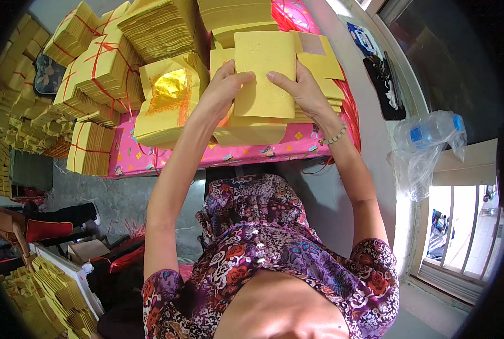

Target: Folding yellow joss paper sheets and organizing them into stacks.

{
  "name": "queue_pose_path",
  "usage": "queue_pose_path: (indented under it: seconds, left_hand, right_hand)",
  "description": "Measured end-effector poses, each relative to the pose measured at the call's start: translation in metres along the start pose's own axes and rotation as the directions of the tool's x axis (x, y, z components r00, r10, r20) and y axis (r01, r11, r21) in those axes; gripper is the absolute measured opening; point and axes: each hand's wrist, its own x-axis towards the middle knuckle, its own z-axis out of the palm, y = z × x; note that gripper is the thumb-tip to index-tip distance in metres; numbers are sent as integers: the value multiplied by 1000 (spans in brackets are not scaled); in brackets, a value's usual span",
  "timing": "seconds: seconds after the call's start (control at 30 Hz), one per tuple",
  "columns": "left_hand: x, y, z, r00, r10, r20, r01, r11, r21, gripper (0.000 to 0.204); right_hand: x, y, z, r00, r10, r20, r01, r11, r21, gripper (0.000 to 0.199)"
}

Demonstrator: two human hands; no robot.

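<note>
Between my hands is a rectangular stack of yellow paper (265,53), its plain face turned up. My left hand (223,89) grips its left edge, thumb lying on the top sheet and fingers out of sight behind. On the opposite edge my right hand (307,93) has the same hold, its thumb pressed on the face. How thick the stack is, I cannot tell. Under and behind it lie more yellow paper stacks (249,134). To the left of my left hand sits a pile with a shiny gold foil square (171,83) and orange print on top.
A pink patterned cloth (136,155) covers the table. Red-tied yellow bundles (108,68) stand at the left, with larger piles (156,28) behind. On the right ledge are a black tray-like item (383,87) and a clear plastic bottle (432,131) in a bag, near a barred window (461,226).
</note>
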Motion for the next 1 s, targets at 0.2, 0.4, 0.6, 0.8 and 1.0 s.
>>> queue_pose_path:
  seconds: [0.2,0.4,0.6,0.8,1.0]
  left_hand:
    - [1,0,0,1000,-8,16,8,1000,-11,34]
    - [3,-4,-2,999,-10,38,11,1000,-28,33]
    - [-1,-1,0,1000,-19,15,19,999,-29,31]
    - [-1,0,2,1000,-2,16,2,1000,-1,33]
    - [0,-5,2,998,57,24,-57,998,23,34]
  right_hand:
    - [1,6,-3,1000,13,3,-13,1000,6,44]
    - [-1,7,-3,1000,9,12,-9,1000,15,45]
    - [0,10,-4,1000,1,16,-1,1000,-1,46]
    - [0,10,-5,1000,-6,16,6,1000,17,47]
    - [-1,6,-4,1000,-5,-15,4,999,-53,47]
